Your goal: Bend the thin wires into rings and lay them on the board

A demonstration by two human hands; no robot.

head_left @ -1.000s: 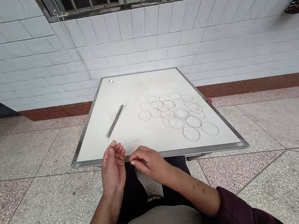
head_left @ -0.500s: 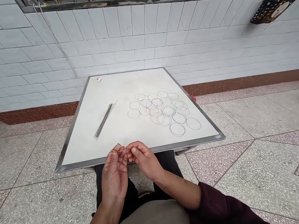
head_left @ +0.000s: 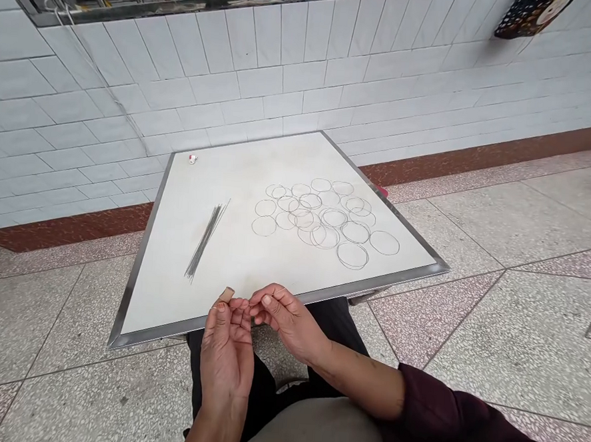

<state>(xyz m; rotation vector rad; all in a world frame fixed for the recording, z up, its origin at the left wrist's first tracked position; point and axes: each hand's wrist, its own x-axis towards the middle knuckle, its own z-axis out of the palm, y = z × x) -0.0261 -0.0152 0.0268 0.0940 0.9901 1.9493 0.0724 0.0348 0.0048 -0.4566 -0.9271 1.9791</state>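
A thin wire, very fine against the skin, runs between my two hands at the table's near edge. My left hand [head_left: 231,340], palm up, pinches it between thumb and index finger; a tan strip of tape or bandage [head_left: 227,295] is on a finger there. Fingertips of my right hand [head_left: 284,317] pinch the wire close by, and a short piece of wire [head_left: 278,290] shows above the right index finger. Beyond my left hand lies a bundle of straight wires [head_left: 204,245]. Several wire rings [head_left: 320,217], many overlapping, lie flat to the right.
The white table [head_left: 248,178] has a grey metal edge and stands close to a white tiled wall [head_left: 264,79]. A tiny red-and-white object [head_left: 193,159] sits at its far left corner. A dark patterned bag [head_left: 531,15] hangs on the wall at upper right.
The wire's long end that stuck out left of my left hand is now mostly gone from there, and a piece shows above my right index finger. Both hands stay close together.
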